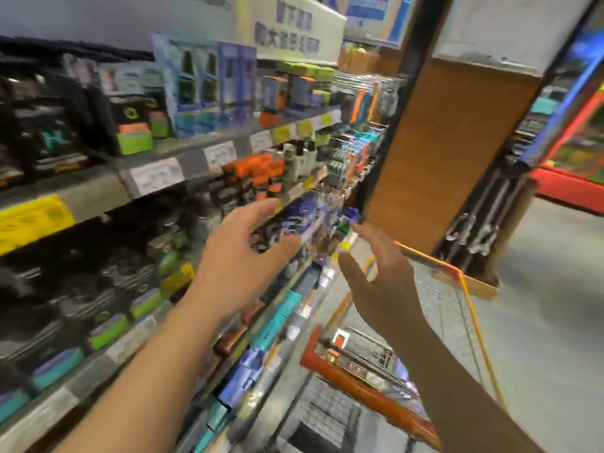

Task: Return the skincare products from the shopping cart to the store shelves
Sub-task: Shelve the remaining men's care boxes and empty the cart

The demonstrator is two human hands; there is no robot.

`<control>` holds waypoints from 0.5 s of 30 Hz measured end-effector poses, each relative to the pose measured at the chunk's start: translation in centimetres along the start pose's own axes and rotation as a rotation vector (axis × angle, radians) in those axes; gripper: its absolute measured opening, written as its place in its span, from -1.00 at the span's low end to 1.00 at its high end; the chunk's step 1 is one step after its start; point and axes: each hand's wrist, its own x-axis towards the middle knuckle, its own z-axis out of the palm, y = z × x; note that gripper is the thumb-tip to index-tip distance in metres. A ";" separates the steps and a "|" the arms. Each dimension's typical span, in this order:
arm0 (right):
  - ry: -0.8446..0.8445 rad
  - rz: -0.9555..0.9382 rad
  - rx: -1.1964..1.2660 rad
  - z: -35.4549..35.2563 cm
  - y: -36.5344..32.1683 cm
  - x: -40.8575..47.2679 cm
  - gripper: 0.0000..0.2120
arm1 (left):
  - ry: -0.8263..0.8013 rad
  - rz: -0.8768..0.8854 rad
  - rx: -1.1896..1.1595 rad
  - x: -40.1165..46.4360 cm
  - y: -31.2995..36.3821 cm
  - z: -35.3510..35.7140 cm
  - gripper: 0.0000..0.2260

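A: Where are the skincare products?

B: Boxed ones fill the store shelves (183,156) to the left of both hands and beyond them. Tall blue boxes (199,89) stand upright above the left hand, long axis vertical. Below the left forearm, teal and purple boxes (261,335) lie along the lower shelf edge, their long axes running away down the aisle. All of it is blurred.

A: And the hands?

B: The left hand (238,256) is raised in front of the shelf, fingers spread and slightly bent, holding nothing. The right hand (382,282) is raised just beside it, palm turned toward the left one, fingers straight and apart, also holding nothing.

A: The shopping cart?

B: The shopping cart (470,308) sits below and beyond the right hand, wire mesh with an orange rim. Its orange handle (359,384) lies under the right forearm. A few packages (362,361) rest in the part nearest the handle; I cannot tell what they are.

A: Any writing?

B: A white sign (291,27) above the shelves carries blue characters, too smeared to read. The white price labels (157,176) and yellow tags (29,220) on the shelf edges left of the left hand are equally illegible.
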 end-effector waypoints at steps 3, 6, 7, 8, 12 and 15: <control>-0.022 0.212 -0.045 -2.2 5.5 -3.7 -0.42 | -0.190 -0.051 0.025 -0.2 -0.3 6.4 -0.22; 0.001 0.351 -0.045 -4.2 10.2 -7.6 -0.46 | -0.364 -0.136 0.024 -1.4 -0.9 13.0 -0.24; 0.013 0.397 -0.059 -4.9 11.7 -8.8 -0.49 | -0.427 -0.144 0.048 -1.9 -1.1 15.1 -0.31; 0.008 0.456 -0.080 -5.6 13.1 -10.0 -0.50 | -0.481 -0.144 0.087 -2.5 -1.3 17.1 -0.39; -0.128 0.676 -0.186 -7.7 18.2 -14.7 -0.38 | -0.673 -0.103 0.303 -5.2 -2.8 23.7 -0.45; -0.266 0.838 -0.294 -9.2 22.0 -18.4 -0.18 | -0.833 -0.075 0.549 -7.6 -5.0 28.1 -0.29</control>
